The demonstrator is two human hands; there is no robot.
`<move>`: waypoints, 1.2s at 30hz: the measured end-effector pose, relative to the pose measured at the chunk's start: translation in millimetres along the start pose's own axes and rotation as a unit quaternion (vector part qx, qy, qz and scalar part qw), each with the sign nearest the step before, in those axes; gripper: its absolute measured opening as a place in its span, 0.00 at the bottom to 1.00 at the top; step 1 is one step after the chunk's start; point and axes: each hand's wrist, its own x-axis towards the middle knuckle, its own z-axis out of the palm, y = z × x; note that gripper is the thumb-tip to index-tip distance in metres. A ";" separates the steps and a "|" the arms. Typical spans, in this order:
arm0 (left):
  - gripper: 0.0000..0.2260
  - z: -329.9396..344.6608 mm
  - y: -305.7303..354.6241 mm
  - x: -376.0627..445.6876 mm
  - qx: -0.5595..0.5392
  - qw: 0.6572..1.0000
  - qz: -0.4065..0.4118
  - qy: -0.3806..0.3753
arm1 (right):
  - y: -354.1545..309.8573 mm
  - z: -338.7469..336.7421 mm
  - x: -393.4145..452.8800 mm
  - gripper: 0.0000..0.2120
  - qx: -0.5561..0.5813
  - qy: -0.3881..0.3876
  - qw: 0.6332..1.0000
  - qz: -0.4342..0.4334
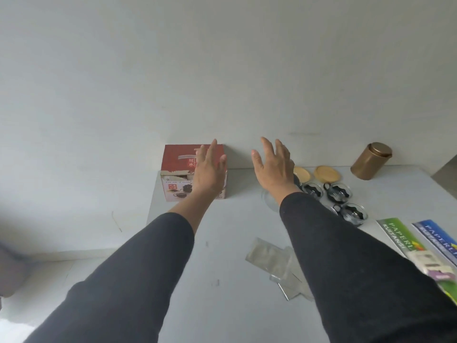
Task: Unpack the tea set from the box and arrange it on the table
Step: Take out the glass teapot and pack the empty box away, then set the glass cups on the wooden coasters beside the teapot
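Red cardboard, the box (194,173) stands at the table's (222,243) far left edge against the wall. Left hand (209,169) and right hand (273,167) hover with fingers spread, holding nothing. A careless sweep could knock the glass cups (337,190) beside the round wooden lids (325,173).

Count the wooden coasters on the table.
2 visible. One wooden coaster lies just behind the right hand, partly covered by it; the other lies beside it, towards the gold tin. More may be hidden.
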 end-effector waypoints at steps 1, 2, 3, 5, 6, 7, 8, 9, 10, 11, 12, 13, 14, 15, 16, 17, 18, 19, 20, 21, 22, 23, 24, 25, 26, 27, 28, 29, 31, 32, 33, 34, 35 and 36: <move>0.22 7.7 8.8 -2.6 0.005 1.000 0.006 0.000 | 9.6 -5.6 0.3 0.24 -0.001 -0.001 1.000 -0.005; 0.22 16.4 17.6 -4.7 0.009 1.000 0.012 0.000 | 20.2 -11.0 0.8 0.24 -0.003 -0.003 1.000 -0.011; 0.23 25.6 26.6 -7.1 0.011 1.000 0.016 -0.001 | 31.8 -16.8 1.1 0.24 -0.004 -0.004 1.000 -0.014; 0.23 46.8 44.4 -12.7 0.010 1.000 0.006 -0.001 | 58.1 -29.7 2.0 0.24 -0.004 -0.010 1.000 -0.016; 0.23 58.3 53.8 -16.8 0.009 1.000 -0.003 -0.005 | 72.0 -36.7 3.0 0.24 -0.003 -0.012 1.000 -0.014; 0.23 70.7 63.6 -22.8 0.007 1.000 -0.012 -0.010 | 86.8 -43.9 3.2 0.24 0.000 -0.014 1.000 -0.010; 0.23 83.6 73.1 -29.7 0.006 1.000 -0.015 -0.014 | 101.8 -50.9 3.7 0.24 0.004 -0.014 1.000 -0.005; 0.23 96.2 82.4 -37.2 0.003 1.000 -0.014 -0.018 | 116.4 -56.9 3.8 0.23 0.007 -0.014 1.000 0.001; 0.23 109.0 90.6 -45.0 0.001 1.000 -0.011 -0.023 | 130.4 -61.8 3.5 0.23 0.010 -0.017 1.000 0.009; 0.23 121.4 97.1 -52.6 -0.002 1.000 -0.008 -0.030 | 143.1 -66.2 1.5 0.23 0.009 -0.021 1.000 0.015; 0.24 132.9 102.7 -59.7 -0.004 0.999 -0.007 -0.039 | 154.6 -69.1 -1.2 0.23 0.006 -0.025 1.000 0.016; 0.23 143.5 107.0 -66.1 -0.006 0.999 -0.010 -0.048 | 165.1 -71.6 -5.0 0.23 0.001 -0.028 1.000 0.013; 0.23 152.9 111.4 -71.3 -0.007 0.998 -0.015 -0.055 | 175.0 -73.9 -8.2 0.23 -0.004 -0.029 1.000 0.009; 0.23 161.1 116.0 -74.9 -0.008 0.998 -0.021 -0.062 | 184.2 -76.0 -10.4 0.23 -0.009 -0.028 1.000 0.006; 0.23 167.5 121.0 -77.2 -0.007 0.997 -0.026 -0.068 | 192.8 -77.7 -11.2 0.23 -0.014 -0.026 1.000 0.005; 0.23 173.1 125.6 -77.8 -0.006 0.997 -0.028 -0.073 | 200.7 -79.4 -11.0 0.23 -0.018 -0.024 1.000 0.007; 0.23 178.2 129.8 -78.1 -0.003 0.997 -0.027 -0.077 | 208.2 -80.7 -10.4 0.23 -0.021 -0.022 0.999 0.011; 0.23 182.8 133.7 -77.7 0.000 0.996 -0.025 -0.080 | 215.6 -82.0 -10.0 0.23 -0.023 -0.020 0.999 0.015; 0.24 187.1 137.5 -76.4 0.004 0.996 -0.023 -0.082 | 222.5 -83.2 -8.8 0.23 -0.022 -0.018 0.999 0.022; 0.24 191.4 140.9 -74.6 0.009 0.996 -0.022 -0.083 | 229.1 -84.3 -8.5 0.23 -0.020 -0.018 0.999 0.028; 0.24 195.5 144.0 -72.6 0.010 0.996 -0.024 -0.084 | 235.4 -84.7 -8.4 0.23 -0.020 -0.020 0.999 0.032; 0.24 199.9 146.2 -70.5 0.009 0.996 -0.028 -0.085 | 241.1 -85.6 -8.5 0.23 -0.022 -0.020 0.999 0.032; 0.24 204.8 148.2 -68.9 0.009 0.996 -0.033 -0.085 | 247.1 -86.9 -8.1 0.23 -0.024 -0.021 0.999 0.032; 0.24 210.4 149.8 -67.8 0.012 0.996 -0.037 -0.085 | 253.3 -88.7 -7.3 0.23 -0.023 -0.020 0.999 0.033; 0.24 215.9 151.3 -68.0 0.016 0.995 -0.039 -0.085 | 259.7 -90.5 -6.7 0.23 -0.021 -0.018 0.999 0.035; 0.24 222.0 152.2 -69.0 0.020 0.995 -0.038 -0.087 | 266.1 -92.3 -6.5 0.23 -0.018 -0.016 0.999 0.038; 0.24 228.9 153.7 -69.8 0.022 0.995 -0.037 -0.091 | 273.0 -94.1 -5.6 0.23 -0.015 -0.014 0.999 0.042; 0.24 235.6 155.4 -71.0 0.023 0.994 -0.038 -0.097 | 280.1 -94.9 -4.8 0.23 -0.014 -0.015 0.999 0.047; 0.24 248.1 158.3 -73.3 0.029 0.993 -0.039 -0.111 | 293.7 -94.1 -3.5 0.23 -0.017 -0.025 0.998 0.057; 0.24 254.0 160.0 -72.9 0.033 0.992 -0.037 -0.115 | 300.1 -92.7 -1.5 0.23 -0.019 -0.032 0.998 0.060; 0.24 260.0 162.2 -70.5 0.035 0.992 -0.034 -0.114 | 305.8 -91.4 2.1 0.23 -0.018 -0.038 0.997 0.060; 0.25 266.1 164.8 -66.9 0.036 0.993 -0.033 -0.110 | 311.5 -90.2 7.2 0.23 -0.016 -0.043 0.997 0.057; 0.25 273.4 167.1 -62.5 0.038 0.993 -0.036 -0.104 | 317.4 -89.1 13.6 0.23 -0.013 -0.046 0.998 0.050; 0.25 281.0 169.4 -58.0 0.038 0.993 -0.042 -0.099 | 323.5 -87.9 20.8 0.23 -0.010 -0.049 0.998 0.042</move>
